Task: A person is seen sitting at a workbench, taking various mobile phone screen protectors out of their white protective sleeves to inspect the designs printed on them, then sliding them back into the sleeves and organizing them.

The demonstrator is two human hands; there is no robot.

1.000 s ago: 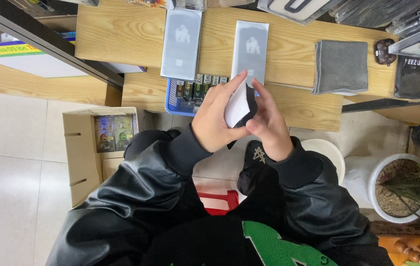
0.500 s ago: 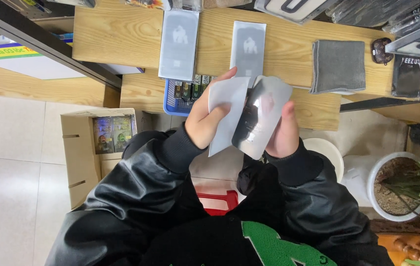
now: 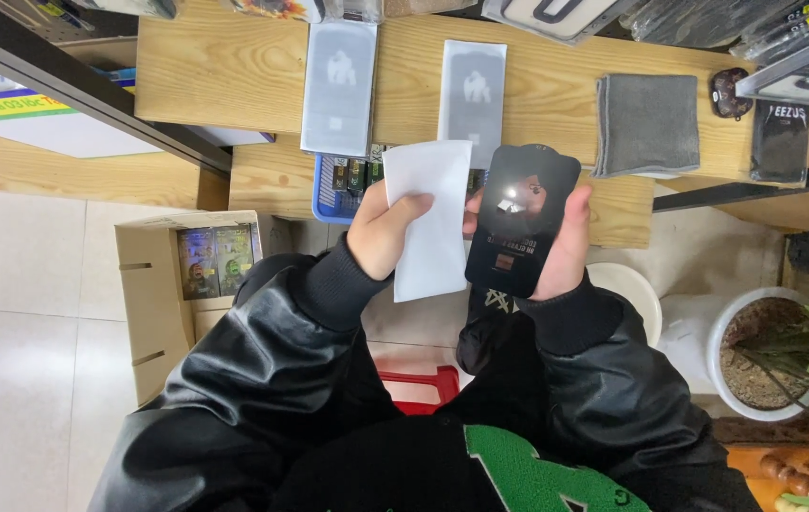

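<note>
My left hand (image 3: 384, 233) grips a flat white paper sleeve (image 3: 427, 216), holding it upright in front of me. Right beside it, my right hand (image 3: 566, 245) holds a glossy black phone-shaped glass panel (image 3: 521, 218) by its edge; light glints off its upper part. The sleeve and the panel are side by side and almost touch. Both sit above my lap, just in front of the wooden table (image 3: 234, 85).
Two grey flat packs (image 3: 339, 85) lie on the table, with a folded grey cloth (image 3: 648, 123) to their right. A blue tray (image 3: 329, 190) sits at the table's edge. An open cardboard box (image 3: 163, 294) stands at left, a white plant pot (image 3: 755, 351) at right.
The black panel has come out of the white sleeve. My hands have moved apart, the sleeve going left and the panel right, and both have risen a little.
</note>
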